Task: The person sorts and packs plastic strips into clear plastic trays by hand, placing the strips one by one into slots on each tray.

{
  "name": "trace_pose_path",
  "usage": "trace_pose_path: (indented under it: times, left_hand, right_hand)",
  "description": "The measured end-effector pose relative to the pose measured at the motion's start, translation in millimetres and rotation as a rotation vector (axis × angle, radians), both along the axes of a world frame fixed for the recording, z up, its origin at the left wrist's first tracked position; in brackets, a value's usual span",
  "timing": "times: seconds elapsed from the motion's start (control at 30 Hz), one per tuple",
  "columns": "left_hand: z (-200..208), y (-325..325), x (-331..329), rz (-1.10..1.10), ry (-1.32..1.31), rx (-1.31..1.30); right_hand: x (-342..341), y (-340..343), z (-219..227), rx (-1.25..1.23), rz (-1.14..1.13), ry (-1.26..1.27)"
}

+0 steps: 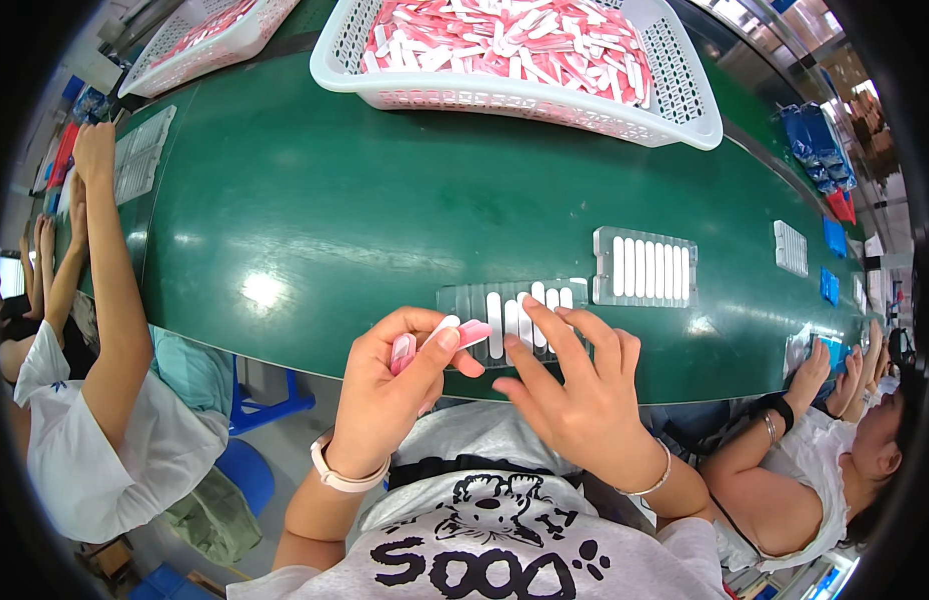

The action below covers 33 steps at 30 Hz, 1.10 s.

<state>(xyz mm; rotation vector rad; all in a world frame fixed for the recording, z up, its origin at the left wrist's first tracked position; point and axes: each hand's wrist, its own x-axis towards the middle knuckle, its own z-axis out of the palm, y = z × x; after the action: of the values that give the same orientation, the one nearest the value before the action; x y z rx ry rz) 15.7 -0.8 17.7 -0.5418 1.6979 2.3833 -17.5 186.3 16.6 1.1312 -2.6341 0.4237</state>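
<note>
My left hand is closed around several small pink-and-white strips with rounded ends, which poke out between its thumb and fingers. Just right of it lies a clear slotted tray, partly covered by both hands. White strips stand side by side in its slots, some sitting higher than others. Over the tray's right part, my right hand has its fingers spread, the fingertips resting on or just above the white strips. I see nothing gripped in it.
A second clear tray filled with white strips lies to the right. At the back stands a white perforated basket heaped with pink and white strips; another basket is far left. Co-workers' arms reach over the green table at both sides.
</note>
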Motion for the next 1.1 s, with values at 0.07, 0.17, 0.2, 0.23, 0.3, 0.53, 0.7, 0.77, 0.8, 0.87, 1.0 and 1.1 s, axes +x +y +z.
trace_pose_path:
  times: [0.07, 0.17, 0.2, 0.23, 0.3, 0.53, 0.7, 0.77, 0.8, 0.87, 1.0, 1.1]
  left_hand:
    - [0.5, 1.0, -1.1, 0.02, -0.001, -0.007]
    - [-0.1, -0.1, -1.3, 0.048, -0.018, 0.028]
    - [-0.5, -0.7, -1.7, 0.043, -0.023, 0.042]
    - [-0.5, -1.5, -1.4, 0.042, -0.028, 0.056]
    - [1.5, -0.6, -0.9, 0.046, -0.033, 0.076]
    - [0.1, -0.8, 0.5, 0.054, -0.041, 0.13]
    - [1.6, -1.6, 1.3, 0.05, -0.035, 0.101]
    - [2.1, -1.6, 1.0, 0.045, -0.032, 0.106]
    - [2.0, -1.1, 0.8, 0.051, -0.027, 0.098]
    - [1.3, -1.0, 1.0, 0.059, -0.022, 0.091]
    - [1.5, 0.2, 1.7, 0.042, -0.005, 0.095]
    - [1.7, 1.6, 1.4, 0.034, -0.003, 0.12]
  right_hand:
    - [0.9, -0.3, 5.6, 0.022, -0.009, -0.005]
    - [-5.0, -1.5, 5.1, 0.073, -0.022, -0.003]
    - [-8.3, -1.9, 4.4, 0.101, -0.024, 0.004]
    - [-10.2, -1.6, 4.8, 0.101, -0.023, 0.004]
    - [-12.7, 1.3, 5.9, 0.086, 0.02, -0.035]
    - [-12.1, 10.9, 13.6, 0.053, 0.035, -0.151]
    - [-17.2, 19.3, 11.9, 0.121, -0.013, -0.065]
    - [-13.7, 21.9, 11.4, 0.15, -0.001, -0.044]
    - [-12.7, 23.6, 11.9, 0.177, 0.022, -0.047]
    - [-13.4, 25.4, 13.6, 0.205, 0.047, -0.049]
    - [-15.8, 21.9, 15.4, 0.122, 0.037, -0.143]
    - [-13.4, 19.6, 11.2, 0.088, 0.026, -0.131]
